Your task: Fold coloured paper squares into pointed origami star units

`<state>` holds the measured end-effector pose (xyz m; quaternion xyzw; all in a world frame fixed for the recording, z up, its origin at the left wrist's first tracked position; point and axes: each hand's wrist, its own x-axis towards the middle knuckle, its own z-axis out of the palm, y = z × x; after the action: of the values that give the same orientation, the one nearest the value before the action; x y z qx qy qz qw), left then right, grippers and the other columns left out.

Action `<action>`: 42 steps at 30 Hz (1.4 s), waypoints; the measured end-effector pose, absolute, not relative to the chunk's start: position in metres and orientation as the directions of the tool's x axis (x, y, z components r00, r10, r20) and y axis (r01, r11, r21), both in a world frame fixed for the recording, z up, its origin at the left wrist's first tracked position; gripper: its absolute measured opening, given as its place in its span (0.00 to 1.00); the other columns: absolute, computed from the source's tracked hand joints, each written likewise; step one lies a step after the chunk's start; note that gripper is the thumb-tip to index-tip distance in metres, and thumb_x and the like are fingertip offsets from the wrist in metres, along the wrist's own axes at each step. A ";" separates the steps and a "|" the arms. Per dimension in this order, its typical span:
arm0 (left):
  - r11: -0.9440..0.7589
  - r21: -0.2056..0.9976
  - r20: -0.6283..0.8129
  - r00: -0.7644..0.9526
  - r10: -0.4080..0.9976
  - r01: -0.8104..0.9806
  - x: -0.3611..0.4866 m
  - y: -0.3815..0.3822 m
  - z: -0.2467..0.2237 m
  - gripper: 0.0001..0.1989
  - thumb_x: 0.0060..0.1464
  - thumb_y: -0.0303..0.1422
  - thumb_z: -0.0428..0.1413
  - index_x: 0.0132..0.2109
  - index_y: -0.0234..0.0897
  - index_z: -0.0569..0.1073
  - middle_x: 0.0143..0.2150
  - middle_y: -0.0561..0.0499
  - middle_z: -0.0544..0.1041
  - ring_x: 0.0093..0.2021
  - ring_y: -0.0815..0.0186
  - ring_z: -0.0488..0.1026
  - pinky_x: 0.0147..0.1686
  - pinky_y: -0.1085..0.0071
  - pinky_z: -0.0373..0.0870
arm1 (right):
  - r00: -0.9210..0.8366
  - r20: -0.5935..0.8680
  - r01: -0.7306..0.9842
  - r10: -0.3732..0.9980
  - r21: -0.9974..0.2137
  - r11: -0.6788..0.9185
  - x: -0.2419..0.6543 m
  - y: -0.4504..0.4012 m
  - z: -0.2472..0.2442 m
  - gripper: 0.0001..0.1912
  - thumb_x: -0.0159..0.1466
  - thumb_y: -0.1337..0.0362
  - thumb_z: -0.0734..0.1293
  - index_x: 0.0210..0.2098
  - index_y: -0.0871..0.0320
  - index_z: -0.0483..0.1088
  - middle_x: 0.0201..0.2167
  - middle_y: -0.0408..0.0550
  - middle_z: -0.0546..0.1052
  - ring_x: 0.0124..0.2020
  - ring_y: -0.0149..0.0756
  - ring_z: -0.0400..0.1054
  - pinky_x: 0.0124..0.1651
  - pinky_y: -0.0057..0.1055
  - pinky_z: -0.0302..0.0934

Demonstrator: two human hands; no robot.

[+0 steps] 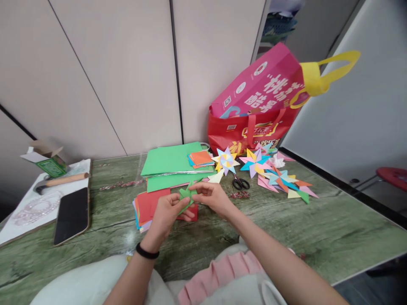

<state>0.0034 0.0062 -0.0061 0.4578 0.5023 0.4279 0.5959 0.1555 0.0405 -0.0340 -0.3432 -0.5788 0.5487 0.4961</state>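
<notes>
A small folded piece of green paper (187, 193) is held up between my two hands, above the table. My left hand (170, 209) pinches its lower left side, fingers curled beneath it. From the right, my right hand (213, 197) grips the other edge between thumb and fingertips. Just under and behind my left hand lies a stack of coloured paper sheets (152, 205) with red on top. Beyond it are large green sheets (168, 161), and small coloured squares (202, 158) with orange uppermost rest on them.
Folded paper stars (226, 161) and loose folded pieces (284, 182) lie to the right, near black-handled scissors (241, 183). A red bag (229, 129) holding a pink box (260, 84) stands against the wall. At left are a phone (72, 216), a wooden-handled tool (66, 180) and a small carton (47, 163).
</notes>
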 end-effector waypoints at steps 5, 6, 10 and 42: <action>0.234 0.968 -0.220 0.144 0.965 -0.089 0.003 0.006 -0.004 0.16 0.36 0.39 0.64 0.28 0.30 0.71 0.25 0.47 0.78 0.18 0.68 0.73 0.17 0.76 0.71 | -0.289 0.172 -0.174 0.942 -0.977 0.125 0.156 0.039 -0.032 0.16 0.44 0.66 0.73 0.34 0.58 0.75 0.32 0.44 0.74 0.30 0.29 0.65 0.34 0.28 0.60; 0.242 0.966 -0.226 0.154 0.962 -0.095 0.003 0.006 -0.003 0.16 0.38 0.39 0.63 0.28 0.30 0.71 0.26 0.46 0.79 0.18 0.68 0.73 0.17 0.75 0.71 | -0.276 0.162 -0.184 0.947 -0.976 0.113 0.156 0.039 -0.031 0.16 0.43 0.66 0.73 0.34 0.59 0.75 0.32 0.45 0.74 0.30 0.30 0.65 0.34 0.28 0.60; 0.289 0.949 -0.263 0.192 0.946 -0.123 0.000 0.007 -0.001 0.16 0.46 0.42 0.58 0.30 0.29 0.72 0.28 0.43 0.79 0.21 0.65 0.75 0.20 0.72 0.73 | -0.209 0.064 -0.214 0.976 -0.977 0.019 0.156 0.039 -0.031 0.17 0.43 0.66 0.73 0.34 0.58 0.75 0.26 0.43 0.74 0.26 0.29 0.64 0.29 0.27 0.58; -0.029 0.997 0.028 -0.015 0.999 -0.071 0.001 0.010 -0.006 0.19 0.37 0.34 0.63 0.40 0.33 0.76 0.36 0.47 0.80 0.33 0.58 0.78 0.38 0.63 0.75 | -0.115 0.094 -0.373 0.989 -0.927 0.044 0.154 0.045 -0.040 0.21 0.43 0.66 0.73 0.38 0.57 0.72 0.32 0.45 0.77 0.35 0.35 0.70 0.41 0.32 0.64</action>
<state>0.0013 0.0104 -0.0058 0.4855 0.4783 0.5280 0.5067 0.1545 0.0453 -0.0395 -0.3451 -0.4461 0.5989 0.5686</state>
